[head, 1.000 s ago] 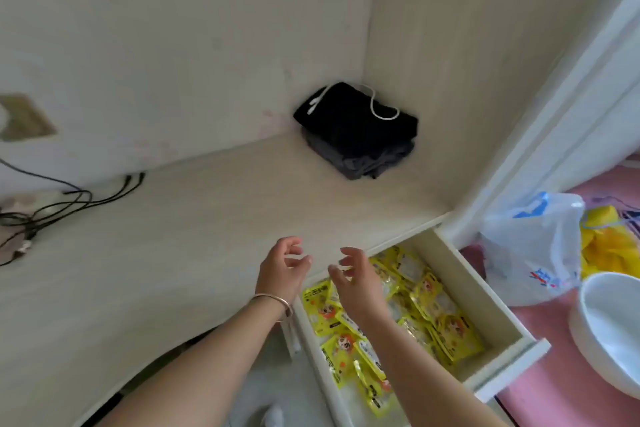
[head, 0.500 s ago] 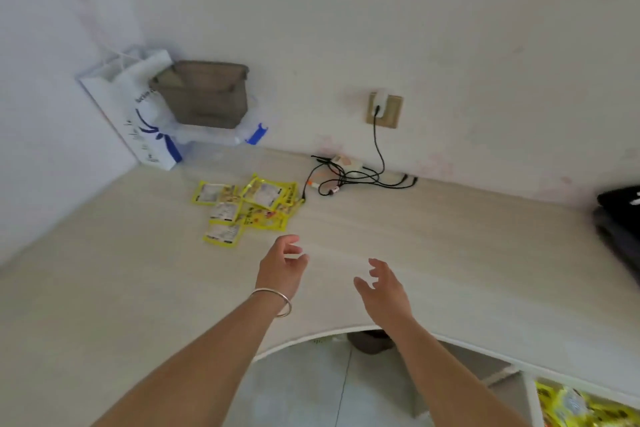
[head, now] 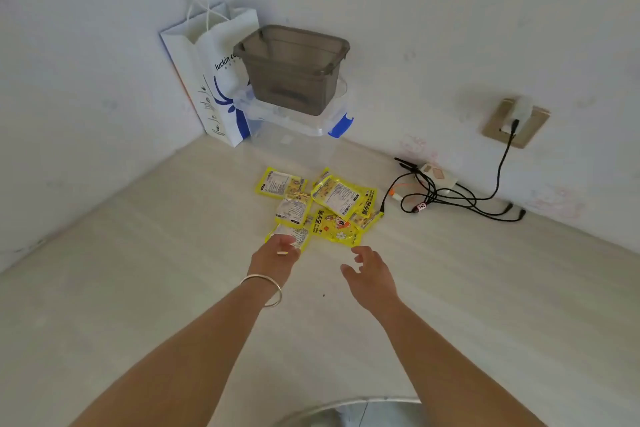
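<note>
A person's two bare hands reach across a pale wood-grain desk toward a heap of yellow packets lying near the wall, between a stack of plastic boxes and a tangle of black cables. A second ago the same hands hovered over an open drawer filled with packets of this kind; half a second ago they were over the desk edge, well short of the heap. Now the left hand, a thin metal bangle round its wrist, has come to the heap's near edge and covers the corner of the closest packet. Its fingers point down behind the back of the hand, so whether they grasp the packet cannot be told. The right hand hangs just beside the heap with fingers loosely spread and nothing in them.

The packets are flat, glossy, rectangular foil sachets, overlapping one another, some showing white printed backs, one a cartoon front. Behind them a smoky grey translucent tub with a rolled rim stands on a clear lidded box with blue clips. A white paper bag with cord handles and blue print leans in the corner. The cables run from a small white power strip and from a plug in a brass-coloured wall socket on the matt, lightly marked wall
</note>
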Motion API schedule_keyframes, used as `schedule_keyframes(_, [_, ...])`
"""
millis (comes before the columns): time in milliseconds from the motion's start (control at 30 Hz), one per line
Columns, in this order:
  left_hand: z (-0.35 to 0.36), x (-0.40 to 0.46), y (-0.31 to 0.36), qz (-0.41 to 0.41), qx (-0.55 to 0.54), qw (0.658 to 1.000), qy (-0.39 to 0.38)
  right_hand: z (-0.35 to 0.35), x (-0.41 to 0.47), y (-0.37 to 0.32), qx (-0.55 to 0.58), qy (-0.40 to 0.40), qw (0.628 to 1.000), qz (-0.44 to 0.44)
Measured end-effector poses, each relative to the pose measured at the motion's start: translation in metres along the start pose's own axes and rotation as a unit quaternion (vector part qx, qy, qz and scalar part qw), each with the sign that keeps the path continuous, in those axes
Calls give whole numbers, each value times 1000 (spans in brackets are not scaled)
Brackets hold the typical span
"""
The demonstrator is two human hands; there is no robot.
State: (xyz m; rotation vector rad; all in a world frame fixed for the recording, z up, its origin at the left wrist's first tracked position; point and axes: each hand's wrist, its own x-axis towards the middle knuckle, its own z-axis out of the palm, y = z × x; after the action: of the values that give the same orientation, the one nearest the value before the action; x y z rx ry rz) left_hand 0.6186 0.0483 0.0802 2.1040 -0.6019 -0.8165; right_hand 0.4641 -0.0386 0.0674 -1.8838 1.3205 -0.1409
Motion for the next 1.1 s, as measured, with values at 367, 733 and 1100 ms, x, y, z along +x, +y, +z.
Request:
schedule_keyframes(367, [12,99,13,-67,139,988,-3,-17,126,-20,-106,-42,993,-18])
schedule_keyframes(733, [23,159,17,-138,305,942,27,-25,199,-40,-189,1,982,-4])
schedule_keyframes(1100, [26,173,19,-185,277,942,-38,-11,234,-53,-335,-32,941,25])
